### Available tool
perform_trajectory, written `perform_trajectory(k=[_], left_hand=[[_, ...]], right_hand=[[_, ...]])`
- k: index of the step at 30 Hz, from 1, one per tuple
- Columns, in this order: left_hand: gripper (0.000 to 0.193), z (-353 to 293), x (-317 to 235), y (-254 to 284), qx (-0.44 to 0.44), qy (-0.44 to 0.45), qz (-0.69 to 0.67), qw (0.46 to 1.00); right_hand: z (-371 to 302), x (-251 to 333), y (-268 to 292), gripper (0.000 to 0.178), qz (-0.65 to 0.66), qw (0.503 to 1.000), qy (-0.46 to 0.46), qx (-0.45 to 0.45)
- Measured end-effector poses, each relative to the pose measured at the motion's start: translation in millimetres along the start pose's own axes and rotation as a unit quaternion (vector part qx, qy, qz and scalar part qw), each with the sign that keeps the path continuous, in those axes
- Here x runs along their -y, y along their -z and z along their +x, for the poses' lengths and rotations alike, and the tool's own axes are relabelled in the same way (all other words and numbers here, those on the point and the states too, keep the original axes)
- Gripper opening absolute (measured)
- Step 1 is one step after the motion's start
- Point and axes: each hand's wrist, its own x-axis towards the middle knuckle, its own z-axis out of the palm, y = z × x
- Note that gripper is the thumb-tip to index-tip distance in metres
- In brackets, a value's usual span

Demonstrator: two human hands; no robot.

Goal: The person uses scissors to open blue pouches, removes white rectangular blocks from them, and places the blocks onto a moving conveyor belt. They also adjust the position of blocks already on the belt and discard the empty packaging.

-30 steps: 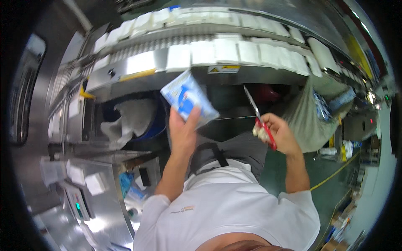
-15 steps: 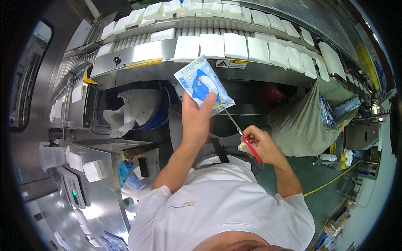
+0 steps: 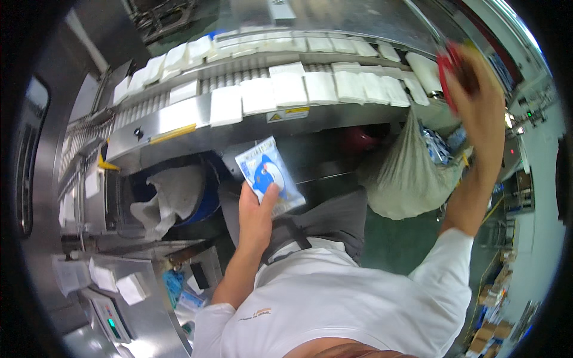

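Note:
My left hand (image 3: 255, 215) grips a blue-and-white soft packet (image 3: 280, 182) printed with a cartoon penguin-like figure, thumb across its front. It is held tilted in front of my body, below the conveyor's near edge. My right hand (image 3: 482, 89) is raised far out at the upper right, beyond the end of the row of pads, and is smeared by motion. Its fingers are wrapped round the red handles of a pair of scissors (image 3: 445, 77), whose blades point up and away. White folded pads (image 3: 258, 95) lie in rows along the conveyor.
The roller conveyor (image 3: 168, 122) spans the far side. A grey cloth sack (image 3: 391, 185) holding blue packets hangs at the right. At the left stand a blue barrel (image 3: 210, 194) with a white liner and a steel table (image 3: 156, 313) with a scale (image 3: 110, 322). Cardboard boxes (image 3: 486, 337) lie lower right.
My right hand has swung with the scissors from beside the packet up to the far right. The packet in my left hand is lower and nearer my body. The whole view has shifted.

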Motion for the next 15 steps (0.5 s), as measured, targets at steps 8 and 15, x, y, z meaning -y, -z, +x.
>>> perform_trajectory(k=[8,15], left_hand=[[0.037,-9,10,-13,0.106,0.082,-0.116,0.984],[0.036,0,-9,-14,0.118,0.132,-0.113,0.978]], right_hand=[[156,-58,-71,0.034,-0.077,0.952,0.052,0.291],[72,-5,-84,0.034,0.018,0.984,0.175,-0.035]])
